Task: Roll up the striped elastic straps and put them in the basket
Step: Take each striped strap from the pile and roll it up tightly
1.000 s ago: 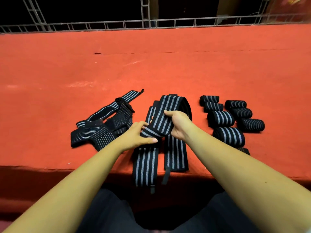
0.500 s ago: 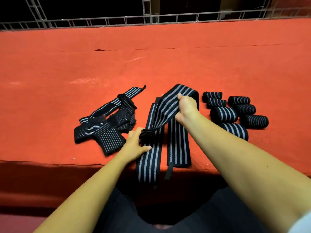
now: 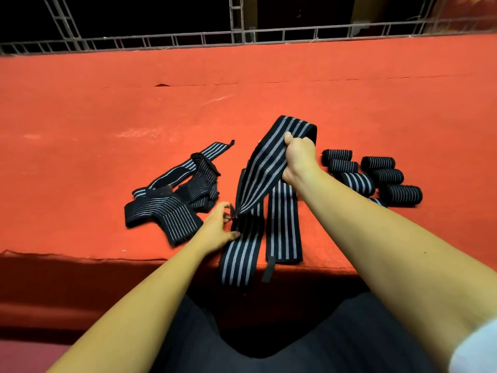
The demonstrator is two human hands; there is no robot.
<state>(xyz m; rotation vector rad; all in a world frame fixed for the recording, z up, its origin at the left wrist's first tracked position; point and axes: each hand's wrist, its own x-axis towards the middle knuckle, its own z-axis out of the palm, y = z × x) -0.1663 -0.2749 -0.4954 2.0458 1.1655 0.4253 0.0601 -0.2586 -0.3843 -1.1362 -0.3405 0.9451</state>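
Head view: the right hand [image 3: 299, 157] is closed round a fold of the striped strap [image 3: 269, 162] and holds it raised above the red table [image 3: 269, 76]. From that fist the band slants down and to the left to a bunched point, which the left hand [image 3: 219, 228] pinches between its fingertips [image 3: 228, 213], just above the cloth. Nearer than the pinch, the strap lies flat and its end hangs over the near edge of the table. Just to its right lies another striped length [image 3: 283, 224], flat; whether it belongs to the same strap cannot be told. Left of the hands sits a heap of loose straps [image 3: 172, 208], touching one another. To the right, beyond the right forearm, are the rolled straps [image 3: 377, 176], close together. Along the far edge runs a metal truss [image 3: 242, 37].
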